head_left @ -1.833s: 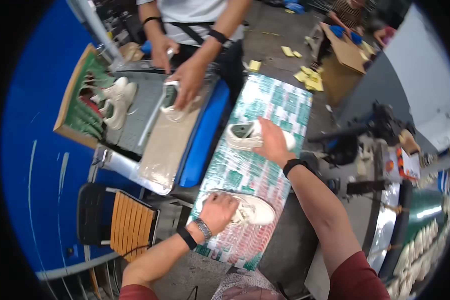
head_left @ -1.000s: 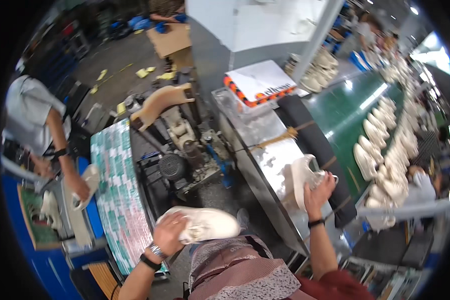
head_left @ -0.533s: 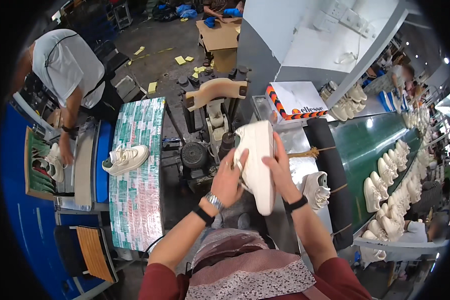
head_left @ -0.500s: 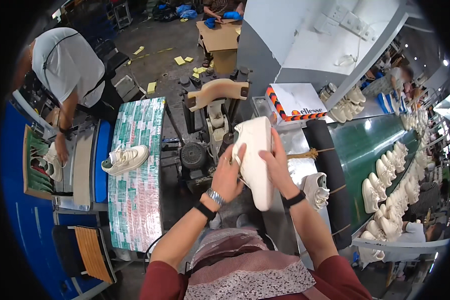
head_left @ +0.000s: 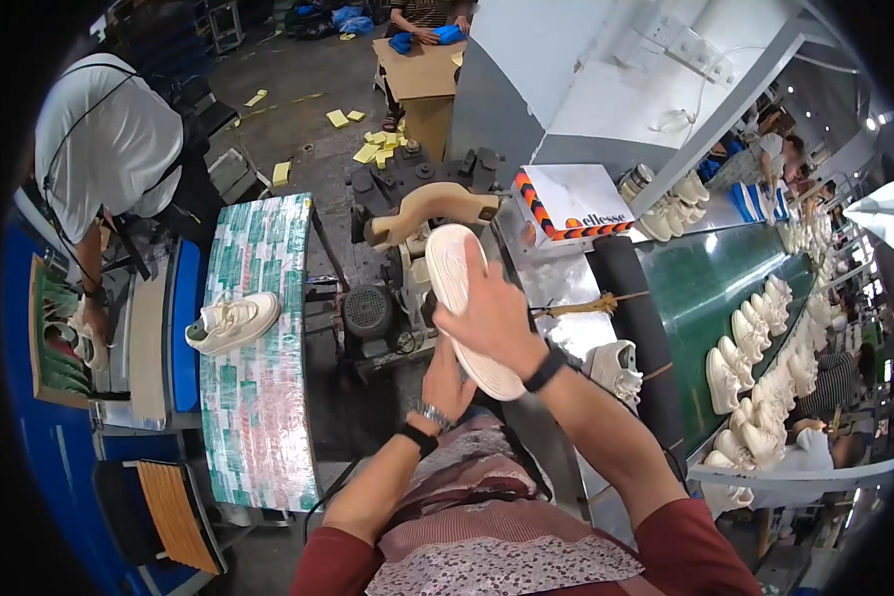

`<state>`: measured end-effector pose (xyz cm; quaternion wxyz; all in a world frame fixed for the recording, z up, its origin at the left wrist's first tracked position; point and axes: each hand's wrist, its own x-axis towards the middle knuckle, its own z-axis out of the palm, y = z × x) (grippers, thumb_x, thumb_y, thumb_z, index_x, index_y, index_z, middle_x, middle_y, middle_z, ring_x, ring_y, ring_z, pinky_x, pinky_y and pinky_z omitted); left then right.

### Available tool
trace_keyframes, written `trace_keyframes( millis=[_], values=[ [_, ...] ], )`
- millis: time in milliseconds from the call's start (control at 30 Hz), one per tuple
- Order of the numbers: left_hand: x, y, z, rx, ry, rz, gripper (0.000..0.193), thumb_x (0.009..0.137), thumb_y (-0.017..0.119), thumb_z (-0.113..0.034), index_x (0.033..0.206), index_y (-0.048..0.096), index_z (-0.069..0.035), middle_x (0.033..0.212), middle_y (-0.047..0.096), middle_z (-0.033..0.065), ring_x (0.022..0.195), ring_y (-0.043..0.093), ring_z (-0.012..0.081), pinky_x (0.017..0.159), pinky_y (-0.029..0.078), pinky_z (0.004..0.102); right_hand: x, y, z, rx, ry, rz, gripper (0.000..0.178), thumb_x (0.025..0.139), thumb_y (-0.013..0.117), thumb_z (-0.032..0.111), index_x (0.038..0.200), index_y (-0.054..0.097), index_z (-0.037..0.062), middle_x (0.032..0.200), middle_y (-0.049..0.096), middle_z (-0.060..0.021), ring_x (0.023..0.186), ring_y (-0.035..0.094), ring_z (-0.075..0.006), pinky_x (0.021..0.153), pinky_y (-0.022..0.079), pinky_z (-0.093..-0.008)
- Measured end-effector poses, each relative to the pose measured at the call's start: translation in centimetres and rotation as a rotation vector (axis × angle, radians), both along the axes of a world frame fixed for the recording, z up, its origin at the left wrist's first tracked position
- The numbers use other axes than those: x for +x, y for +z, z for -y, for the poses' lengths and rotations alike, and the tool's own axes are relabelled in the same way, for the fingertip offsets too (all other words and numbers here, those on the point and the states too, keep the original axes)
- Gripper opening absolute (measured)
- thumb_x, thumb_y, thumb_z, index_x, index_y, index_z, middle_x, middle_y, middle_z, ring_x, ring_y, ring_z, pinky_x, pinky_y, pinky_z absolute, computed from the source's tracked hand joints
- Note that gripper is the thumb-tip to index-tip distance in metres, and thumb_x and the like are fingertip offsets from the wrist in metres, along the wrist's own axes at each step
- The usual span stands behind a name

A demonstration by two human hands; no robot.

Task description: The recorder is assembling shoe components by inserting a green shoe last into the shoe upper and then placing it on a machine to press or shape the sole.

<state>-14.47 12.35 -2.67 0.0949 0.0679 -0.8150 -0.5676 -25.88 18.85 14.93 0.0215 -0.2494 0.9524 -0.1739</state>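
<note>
Centrally, a white shoe (head_left: 464, 303), sole up, is clamped between the right hand (head_left: 492, 316) on its sole and the left hand (head_left: 447, 382) beneath, just before the press machine (head_left: 407, 258). Another sneaker (head_left: 233, 322) rests on the patterned desk (head_left: 258, 417); the green conveyor (head_left: 725, 288) carries shoes.

Both forearms come into the frame from the lower edge, bare from the elbow down. Dark red sleeves cover the upper arms at the bottom of the frame. A patterned apron in maroon, pink and white lies over the lap and chest, with a paler floral panel lowest. The left hand (head_left: 447, 382) has a metal-cased wristwatch with a black band just below it. The right hand (head_left: 492, 316) has a plain black band at its wrist.
</note>
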Motion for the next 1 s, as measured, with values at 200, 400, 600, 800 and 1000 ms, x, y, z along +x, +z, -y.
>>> trace_keyframes(
  millis=[200,400,600,800,1000],
  values=[
    [4.2,-2.8,0.6,-0.085,-0.272,0.320,0.066,0.097,0.065,-0.034,0.148,0.043,0.002,0.144,0.053,0.0236,0.126,0.057,0.0419,0.102,0.049,0.0488,0.7,-1.1,-2.1,-0.130,0.023,-0.071,0.108,0.076,0.077,0.041,0.160,0.021,0.0031,0.114,0.058,-0.0277,0.088,0.067,-0.0450,0.074,0.056,-0.0509],
    [-4.9,5.8,-3.1,1.699,0.012,-0.003,0.077,0.103,0.038,-0.067,0.152,0.043,-0.009,0.147,0.055,0.0114,0.128,0.057,0.0292,0.110,0.045,0.0443,1.7,-1.6,-2.7,-0.252,0.035,-0.116,0.107,0.078,0.077,0.042,0.161,0.021,0.0032,0.117,0.058,-0.0262,0.093,0.066,-0.0452,0.077,0.056,-0.0499],
    [-5.7,4.1,-3.9,1.810,-0.048,-0.221,0.074,0.104,0.038,-0.064,0.155,0.040,-0.011,0.148,0.054,0.0123,0.129,0.057,0.0289,0.111,0.045,0.0414,2.8,-1.1,-2.7,-0.318,0.040,-0.171,0.106,0.077,0.078,0.037,0.158,0.022,-0.0004,0.127,0.056,-0.0286,0.104,0.065,-0.0451,0.084,0.056,-0.0490],
    [-4.2,4.4,-3.0,1.649,-0.052,-0.161,0.076,0.103,0.037,-0.066,0.154,0.042,-0.010,0.148,0.054,0.0129,0.128,0.057,0.0299,0.111,0.045,0.0415,4.4,-1.6,-3.9,-0.427,0.000,-0.219,0.110,0.075,0.081,0.031,0.158,0.017,-0.0020,0.134,0.054,-0.0317,0.111,0.063,-0.0468,0.092,0.055,-0.0478],
    [1.5,3.4,1.5,1.678,-0.153,0.157,0.080,0.100,0.037,-0.070,0.150,0.047,-0.009,0.143,0.058,0.0128,0.123,0.060,0.0296,0.104,0.050,0.0436,7.0,-4.4,-8.5,-1.320,-0.275,0.723,0.084,0.100,0.063,0.036,0.161,0.016,0.0010,0.137,0.061,-0.0160,0.117,0.063,-0.0228,0.100,0.048,-0.0377]
  ],
)
